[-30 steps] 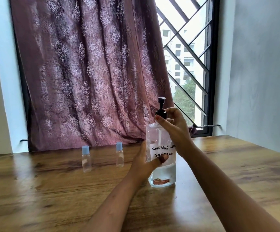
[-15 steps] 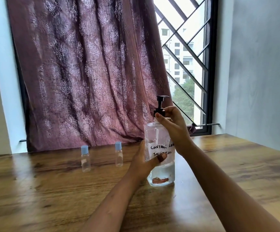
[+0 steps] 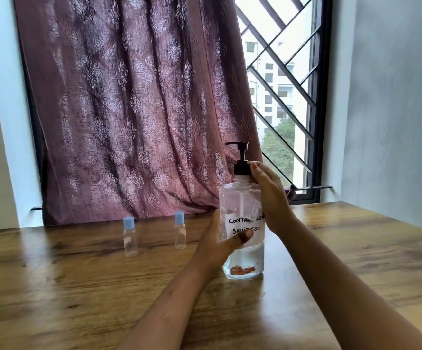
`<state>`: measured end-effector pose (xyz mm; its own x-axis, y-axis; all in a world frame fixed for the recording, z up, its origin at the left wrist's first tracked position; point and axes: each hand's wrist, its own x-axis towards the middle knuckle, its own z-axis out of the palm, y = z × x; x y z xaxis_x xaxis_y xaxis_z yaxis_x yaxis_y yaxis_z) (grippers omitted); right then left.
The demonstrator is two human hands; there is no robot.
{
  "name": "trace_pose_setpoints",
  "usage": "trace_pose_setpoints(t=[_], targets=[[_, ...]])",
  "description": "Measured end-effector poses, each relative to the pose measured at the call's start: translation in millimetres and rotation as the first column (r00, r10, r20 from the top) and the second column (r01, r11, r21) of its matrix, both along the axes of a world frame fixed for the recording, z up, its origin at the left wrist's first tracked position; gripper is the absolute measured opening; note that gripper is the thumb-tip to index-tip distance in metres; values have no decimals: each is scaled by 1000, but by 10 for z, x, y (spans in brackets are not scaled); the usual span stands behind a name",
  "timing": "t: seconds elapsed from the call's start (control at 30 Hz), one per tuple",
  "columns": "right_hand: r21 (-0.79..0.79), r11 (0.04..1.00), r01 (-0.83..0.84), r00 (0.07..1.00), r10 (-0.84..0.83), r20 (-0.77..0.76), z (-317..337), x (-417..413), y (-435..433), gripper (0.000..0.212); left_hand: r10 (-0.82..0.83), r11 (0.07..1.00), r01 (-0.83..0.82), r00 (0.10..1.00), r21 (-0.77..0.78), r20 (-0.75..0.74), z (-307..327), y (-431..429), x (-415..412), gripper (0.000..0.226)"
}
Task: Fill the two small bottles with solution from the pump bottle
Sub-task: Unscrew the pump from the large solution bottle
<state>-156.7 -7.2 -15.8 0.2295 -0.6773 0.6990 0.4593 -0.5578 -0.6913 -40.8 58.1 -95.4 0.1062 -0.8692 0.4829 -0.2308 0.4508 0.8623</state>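
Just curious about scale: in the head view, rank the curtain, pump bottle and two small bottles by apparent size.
The curtain
pump bottle
then left small bottle and right small bottle, which look alike, so unranked.

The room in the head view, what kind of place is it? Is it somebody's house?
Most likely a room in a home or flat. There is a wooden table, a patterned maroon curtain, and a grilled window that looks out on apartment blocks and a tree.

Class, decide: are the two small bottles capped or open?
Capped: the left small bottle and right small bottle each carry a blue cap.
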Motion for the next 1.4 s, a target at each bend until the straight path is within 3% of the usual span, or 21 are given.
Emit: trace_pose_setpoints(t=[0.1,0.23,0.33,0.4,0.5,0.6,0.77,0.87,0.93,1.07,1.17,1.4], targets=[[-42,999,-8,1000,7,-13,6,-5,31,24,-5,1000,5,1000,1,-6,-2,-1,1,68],[-95,982,163,982,-171,-85,-1,42,19,38,-7,1000,7,1000,3,-4,-11,2,-3,70],[-36,999,31,998,-32,-51,16,6,15,28,-13,1000,13,1000,-2,-6,1,15,-6,68],[4,999,-39,999,39,-18,25,-29,9,36,-15,1000,15,1000,1,-8,5,18,-6,69],[-67,998,23,997,-27,-73,16,10,9,56,-16,1000,16,1000,1,-8,-3,4,-3,68],[-123,979,160,981,-172,-92,28,51,22,39,-25,1000,25,1000,1,-5,-17,-17,7,70],[12,993,119,992,-119,-50,45,24,19,52,-16,1000,16,1000,7,17,-24,-22,20,72],[-138,977,161,979,-176,-106,21,46,41,39,-23,1000,23,1000,8,4,-21,-17,13,69],[-152,961,233,960,-252,-121,13,61,31,42,-30,1000,30,1000,4,2,-14,-15,6,69],[-94,990,106,988,-115,-98,38,43,36,21,-27,1000,27,1000,6,3,-11,-24,14,77],[-19,997,74,996,-75,-44,49,26,32,25,-31,999,31,999,7,-9,-19,-25,21,74],[-147,963,227,955,-250,-160,39,45,63,29,-37,999,37,999,10,-18,-12,-19,9,75]])
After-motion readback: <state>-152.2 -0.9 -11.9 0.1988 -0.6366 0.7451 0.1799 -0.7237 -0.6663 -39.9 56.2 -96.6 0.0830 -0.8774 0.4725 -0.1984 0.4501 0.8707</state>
